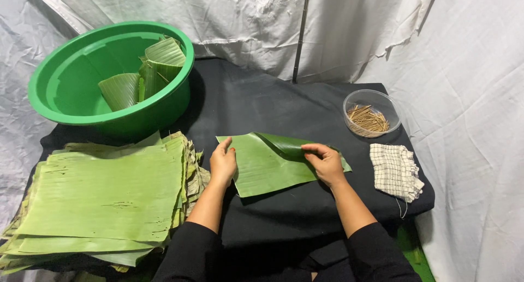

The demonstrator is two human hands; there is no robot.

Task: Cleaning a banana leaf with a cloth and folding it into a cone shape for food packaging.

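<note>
A green banana leaf piece (pixel 270 164) lies on the black cloth-covered table (pixel 262 102) in front of me. My left hand (pixel 223 163) rests flat on the leaf's left edge, fingers together. My right hand (pixel 325 163) grips the leaf's right side, where the top right corner is folded over toward the middle, showing the darker glossy side.
A thick stack of cut banana leaves (pixel 103 200) lies at the left. Behind it stands a green plastic basin (pixel 65 85) holding folded leaf pieces (pixel 147 74). At the right are a clear bowl of thin sticks (pixel 371 115) and a checked cloth (pixel 396 170). White sheets hang all around.
</note>
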